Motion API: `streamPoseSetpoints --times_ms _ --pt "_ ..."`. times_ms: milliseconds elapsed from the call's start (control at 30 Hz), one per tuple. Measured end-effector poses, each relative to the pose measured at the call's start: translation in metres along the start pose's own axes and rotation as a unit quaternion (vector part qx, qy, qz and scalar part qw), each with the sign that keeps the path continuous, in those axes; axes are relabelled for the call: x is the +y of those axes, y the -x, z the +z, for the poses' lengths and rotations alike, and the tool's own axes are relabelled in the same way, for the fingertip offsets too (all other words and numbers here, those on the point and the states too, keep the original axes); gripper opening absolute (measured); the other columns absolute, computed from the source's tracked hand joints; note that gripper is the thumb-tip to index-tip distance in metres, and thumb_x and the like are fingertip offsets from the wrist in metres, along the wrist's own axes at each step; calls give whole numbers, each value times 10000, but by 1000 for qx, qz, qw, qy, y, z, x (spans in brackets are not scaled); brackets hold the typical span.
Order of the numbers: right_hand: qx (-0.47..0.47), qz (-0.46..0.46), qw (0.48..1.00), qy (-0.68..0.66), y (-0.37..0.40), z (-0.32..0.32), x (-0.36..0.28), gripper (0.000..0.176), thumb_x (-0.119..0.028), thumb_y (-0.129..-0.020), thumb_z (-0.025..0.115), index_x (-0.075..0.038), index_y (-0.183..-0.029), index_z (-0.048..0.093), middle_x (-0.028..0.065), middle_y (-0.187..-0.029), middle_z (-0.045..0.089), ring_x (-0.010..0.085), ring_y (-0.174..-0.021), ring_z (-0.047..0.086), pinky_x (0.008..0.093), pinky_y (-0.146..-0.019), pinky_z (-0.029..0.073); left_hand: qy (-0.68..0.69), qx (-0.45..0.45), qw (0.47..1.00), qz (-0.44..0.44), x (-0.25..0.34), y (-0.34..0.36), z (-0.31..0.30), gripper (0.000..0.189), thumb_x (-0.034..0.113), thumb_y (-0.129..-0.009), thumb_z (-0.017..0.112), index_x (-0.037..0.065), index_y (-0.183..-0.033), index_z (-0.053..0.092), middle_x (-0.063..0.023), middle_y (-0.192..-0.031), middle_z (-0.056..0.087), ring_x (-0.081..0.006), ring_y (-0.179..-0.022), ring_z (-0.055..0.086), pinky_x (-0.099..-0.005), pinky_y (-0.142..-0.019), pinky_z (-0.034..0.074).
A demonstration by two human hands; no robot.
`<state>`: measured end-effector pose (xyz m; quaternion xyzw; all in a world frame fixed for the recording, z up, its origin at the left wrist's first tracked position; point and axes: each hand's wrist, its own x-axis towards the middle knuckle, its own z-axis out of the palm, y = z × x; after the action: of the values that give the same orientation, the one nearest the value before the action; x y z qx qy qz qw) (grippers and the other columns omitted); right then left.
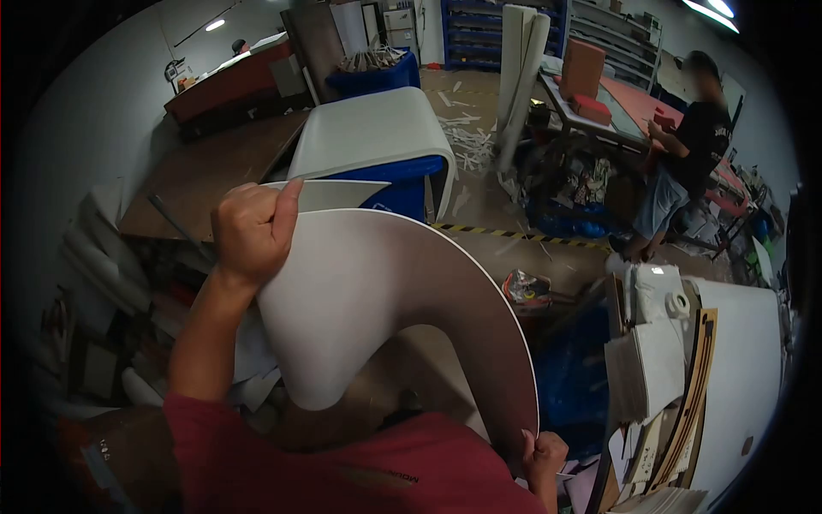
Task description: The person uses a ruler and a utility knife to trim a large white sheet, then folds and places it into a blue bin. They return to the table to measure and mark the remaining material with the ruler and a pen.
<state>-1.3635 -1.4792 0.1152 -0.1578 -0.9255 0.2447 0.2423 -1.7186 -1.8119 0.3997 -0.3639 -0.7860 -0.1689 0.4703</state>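
White sheet (334,265) bows this side of the covered blue bin (411,195), its long curve running between left hand (250,230), gripping nearer the bin, and right hand (545,456), gripping farther off

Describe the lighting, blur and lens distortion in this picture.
Head view: heavy fisheye bending, black corners; the ceiling lamp at top right glares white; the curved sheet is pale at left, darker along its right arc; the standing co-worker has a blurred head.
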Motion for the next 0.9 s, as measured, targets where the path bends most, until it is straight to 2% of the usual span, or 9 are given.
streamPoseSetpoints --times_ms 67,200,267,400,500,667,700,767,900 --pt "2 -8 998 61 -31 40 21 464 -102 -869 799 -25 -589 437 187 -580 471 387 -534 507 453 -499 360 9 -1 999 -30 -42 -9 -3 433 47 -935 713 13 -560 499 -140 -541 517 -318 -474 475 -410 -503 361" --pt "59 -30 992 104 -154 63 -42 461 -127 -893 791 -13 -619 439 205 -596 454 393 -532 487 442 -500 365 -3 5 999 -53 -104 -27 -6 420 35 -944 702 4 -580 495 -143 -545 505 -310 -470 455 -404 -501 345" --pt "86 17 991 99 -202 82 -52 471 -142 -913 785 -4 -647 421 224 -619 421 393 -530 440 427 -500 358 -20 10 998 -51 -133 -30 -5 413 9 -951 682 5 -589 483 -130 -542 479 -284 -464 429 -399 -497 336" --pt "112 53 990 72 -302 115 -87 467 -149 -897 813 -11 -636 450 214 -627 457 400 -546 481 431 -505 379 -90 3 994 -55 -188 -33 -1 417 -8 -963 657 10 -590 470 -116 -541 442 -262 -471 406 -386 -507 335" --pt "113 5 992 62 -360 153 -63 458 -171 -881 833 -12 -658 466 214 -638 465 393 -546 477 428 -509 388 -151 -14 988 -41 -230 -37 14 420 -13 -975 639 15 -595 462 -113 -548 417 -245 -483 398 -377 -524 342" --pt "105 -141 984 -16 -477 191 -67 450 -204 -853 855 -23 -680 480 169 -625 485 372 -552 485 427 -515 389 -239 -25 969 -51 -298 -48 51 417 25 -998 628 10 -612 470 -137 -564 452 -299 -498 440 -398 -549 391" --pt "100 -146 984 -27 -493 196 -64 450 -204 -853 855 -23 -680 480 169 -625 485 372 -552 485 427 -515 389 -251 -29 966 -52 -309 -49 53 417 25 -998 628 10 -612 470 -137 -564 452 -299 -498 440 -398 -549 391" --pt "69 -192 979 -14 -535 207 -58 478 -227 -826 869 -26 -656 471 147 -608 484 355 -548 486 430 -512 379 -296 -41 953 -54 -340 -51 63 405 47 -1000 634 3 -623 492 -153 -584 499 -337 -519 499 -418 -570 440" --pt "3 -220 973 -63 -605 220 -68 506 -260 -804 879 -33 -627 463 135 -588 468 341 -529 474 432 -504 364 -337 -62 936 -81 -377 -53 89 395 65 -1000 640 1 -629 521 -171 -606 539 -361 -550 556 -438 -587 471"
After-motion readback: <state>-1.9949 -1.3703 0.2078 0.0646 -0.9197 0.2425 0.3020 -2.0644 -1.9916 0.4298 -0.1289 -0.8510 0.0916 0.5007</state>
